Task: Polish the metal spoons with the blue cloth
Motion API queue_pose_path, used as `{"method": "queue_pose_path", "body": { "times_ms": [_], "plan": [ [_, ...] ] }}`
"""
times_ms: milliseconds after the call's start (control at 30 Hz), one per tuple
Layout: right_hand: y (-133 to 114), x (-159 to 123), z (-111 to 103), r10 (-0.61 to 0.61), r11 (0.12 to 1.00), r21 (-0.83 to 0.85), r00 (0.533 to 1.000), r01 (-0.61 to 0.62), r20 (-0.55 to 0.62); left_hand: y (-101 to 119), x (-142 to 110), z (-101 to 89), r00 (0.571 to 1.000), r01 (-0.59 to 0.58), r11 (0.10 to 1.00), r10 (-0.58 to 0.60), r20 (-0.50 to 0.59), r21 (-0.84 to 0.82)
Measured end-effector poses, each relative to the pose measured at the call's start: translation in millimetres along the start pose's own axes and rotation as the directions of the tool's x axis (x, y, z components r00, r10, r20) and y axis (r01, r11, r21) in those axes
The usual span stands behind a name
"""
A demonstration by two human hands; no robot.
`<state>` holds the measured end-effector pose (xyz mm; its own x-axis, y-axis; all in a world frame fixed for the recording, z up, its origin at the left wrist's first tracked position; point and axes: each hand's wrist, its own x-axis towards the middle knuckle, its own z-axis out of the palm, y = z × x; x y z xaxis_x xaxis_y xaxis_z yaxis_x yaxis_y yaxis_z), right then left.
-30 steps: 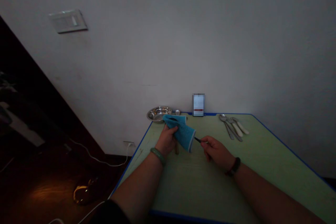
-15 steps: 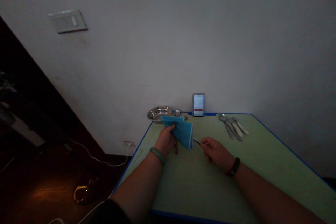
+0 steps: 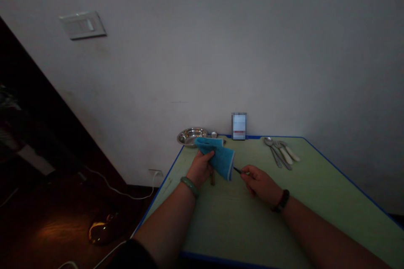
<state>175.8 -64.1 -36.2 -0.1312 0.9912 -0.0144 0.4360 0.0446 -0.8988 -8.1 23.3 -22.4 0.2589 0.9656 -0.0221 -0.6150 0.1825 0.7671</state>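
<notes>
Thin utensil (image 3: 237, 170) held at the edge of a folded blue cloth (image 3: 221, 162)

This looks like a wiping step, with the cloth brought around one end of the utensil, though whether the hidden end is truly wrapped cannot be made out. If so, the next move calls for a light squeeze through the fabric and a straight pull or a slow turn from the free end, without letting the utensil slip.

The left hand (image 3: 202, 168) is closed on the cloth, its thumb pressed over the top and the fingers mostly out of sight underneath. The right hand (image 3: 257, 178) is closed in a small pinch on the utensil's near end, the fingers curled in.

The utensil is above the tabletop (image 3: 252, 227), between the two hands; only a short, dark, slim length shows, so its kind cannot be told. The cloth is bright blue with a pale border, folded over itself, and its right edge flares toward the pinch. Below the left hand a narrow brownish strip (image 3: 212, 178) shows, too small to identify.

Behind the cloth, at the far left corner, sits a shiny metal bowl (image 3: 192, 136). A lit phone (image 3: 239, 126) stands upright by the wall, and some cutlery (image 3: 286, 157), part of it pale-handled, lies loosely grouped toward the far right
</notes>
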Motion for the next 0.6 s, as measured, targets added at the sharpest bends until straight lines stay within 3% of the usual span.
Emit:
{"method": "queue_pose_path", "body": {
  "times_ms": [600],
  "plan": [
    [1.6,0.1,3.0,0.016,0.992,0.121,0.999,-0.022,0.048,2.1,6.1,-1.2,0.988,0.014,0.998,-0.023,-0.152,-0.061]
  ]
}}
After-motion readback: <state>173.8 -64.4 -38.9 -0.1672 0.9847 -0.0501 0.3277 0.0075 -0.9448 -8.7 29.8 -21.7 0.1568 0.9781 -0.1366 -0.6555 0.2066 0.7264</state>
